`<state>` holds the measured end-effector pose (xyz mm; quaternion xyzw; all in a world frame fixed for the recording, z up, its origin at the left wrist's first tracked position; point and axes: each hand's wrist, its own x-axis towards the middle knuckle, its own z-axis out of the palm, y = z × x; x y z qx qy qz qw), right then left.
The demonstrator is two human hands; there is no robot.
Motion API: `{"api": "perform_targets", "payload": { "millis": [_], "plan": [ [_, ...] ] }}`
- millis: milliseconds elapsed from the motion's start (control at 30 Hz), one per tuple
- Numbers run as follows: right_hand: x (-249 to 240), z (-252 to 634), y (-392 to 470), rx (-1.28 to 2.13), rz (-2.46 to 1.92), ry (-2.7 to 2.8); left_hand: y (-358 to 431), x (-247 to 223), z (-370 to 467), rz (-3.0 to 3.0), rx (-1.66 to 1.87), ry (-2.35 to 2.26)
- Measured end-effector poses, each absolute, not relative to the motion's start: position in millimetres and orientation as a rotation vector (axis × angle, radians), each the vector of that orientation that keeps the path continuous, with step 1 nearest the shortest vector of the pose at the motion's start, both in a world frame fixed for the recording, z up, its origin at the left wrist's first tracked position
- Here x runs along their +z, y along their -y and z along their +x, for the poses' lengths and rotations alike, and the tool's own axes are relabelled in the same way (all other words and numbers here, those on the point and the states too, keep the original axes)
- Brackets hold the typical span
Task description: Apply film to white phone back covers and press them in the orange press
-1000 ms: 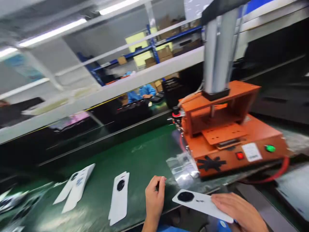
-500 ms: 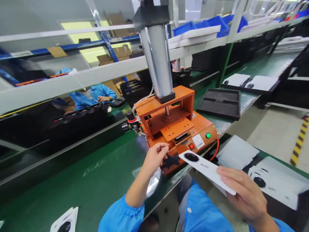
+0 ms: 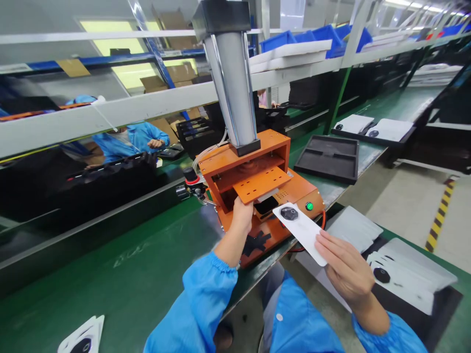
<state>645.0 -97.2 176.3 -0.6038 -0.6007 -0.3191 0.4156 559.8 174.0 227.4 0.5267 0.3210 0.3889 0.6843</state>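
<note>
My right hand [image 3: 348,267] grips a white phone-cover-like panel [image 3: 302,234] by its lower end, fingers on top. A round black camera ring sits near the panel's far end, which points toward the orange press [image 3: 301,189]. My left hand [image 3: 243,214] reaches in at the press's left front, under the orange pressing plate [image 3: 262,184]. The plate hides its fingertips, so whether they hold anything does not show. Below the plate lies a dark, flat recess [image 3: 267,206] with a pale strip above it.
A cylinder [image 3: 231,88] rises over the press. A black tray [image 3: 327,158] lies behind it. White panels [image 3: 401,277] and translucent sheets [image 3: 353,228] are stacked at right, more panels [image 3: 83,338] at lower left. Across the line sits a co-worker in blue [image 3: 128,142].
The pressing plate has risen, uncovering the recess beneath. My left hand has moved forward under it. My right hand has shifted left a little with the white panel, its face now turned more toward me.
</note>
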Motion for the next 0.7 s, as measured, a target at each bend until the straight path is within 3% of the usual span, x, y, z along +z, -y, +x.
{"api": "perform_targets", "payload": {
  "millis": [400,567,700],
  "plan": [
    [171.9,679.9,-11.1,-0.722,-1.415,1.405,-189.1,253.3,585.5,1.104,1.090,-0.726],
    [174.1,690.5,-40.1,-0.717,-1.487,1.501,-181.3,259.9,573.1,1.139,0.977,-0.777],
    [177.1,692.6,-53.9,-0.682,-1.519,1.606,-145.4,240.6,516.8,1.226,0.757,-0.774]
  ]
}}
